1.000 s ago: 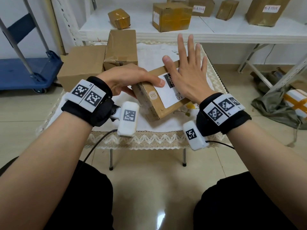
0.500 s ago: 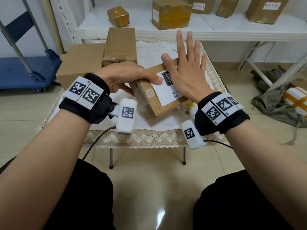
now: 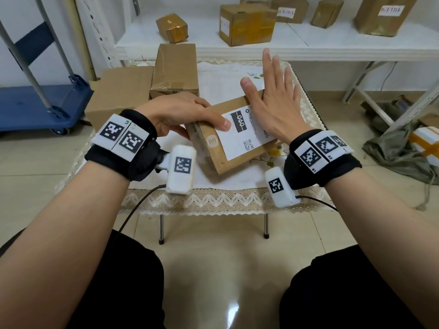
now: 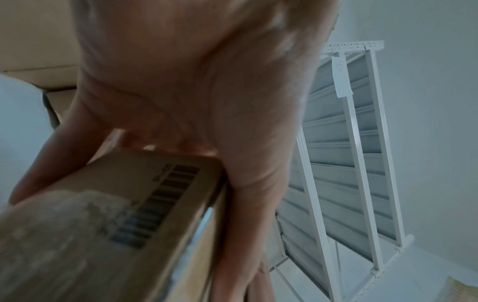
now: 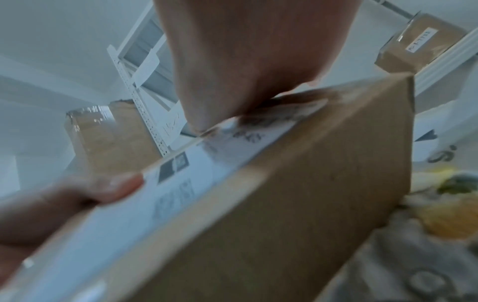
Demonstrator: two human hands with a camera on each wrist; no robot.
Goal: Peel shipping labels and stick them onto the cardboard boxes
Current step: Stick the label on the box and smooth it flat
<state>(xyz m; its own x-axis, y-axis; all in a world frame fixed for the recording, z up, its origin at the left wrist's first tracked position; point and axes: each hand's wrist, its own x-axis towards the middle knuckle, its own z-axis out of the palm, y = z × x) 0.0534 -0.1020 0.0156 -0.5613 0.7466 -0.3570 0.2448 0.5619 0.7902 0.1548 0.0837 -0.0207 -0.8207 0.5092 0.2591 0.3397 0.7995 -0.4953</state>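
A cardboard box (image 3: 237, 138) is steadied on a small cloth-covered table (image 3: 213, 198) while a white shipping label (image 3: 240, 136) is smoothed onto its top face. The box is gripped at its near-left edge by the left hand (image 3: 180, 115), thumb laid over the label's corner and fingers curled down the side, apparently so that the box cannot slide. The right hand (image 3: 275, 103) is spread flat, fingers straight and slightly apart, its palm pressed on the label's far-right part, which looks like the pressing-down step after sticking. The box is tilted toward the person, one edge seemingly lifted off the cloth, probably to give the palm a firm surface.

Much of the label beneath the right palm is hidden, so whether it lies fully flat cannot be told. The left fingers under the box are out of sight. Both wrist views are blurred; only a barcode on the box's side can be made out. Other boxes (image 3: 175, 67) are stacked just beyond the left hand, and labelled parcels are seen on a shelf (image 3: 308, 43) past the right fingertips.
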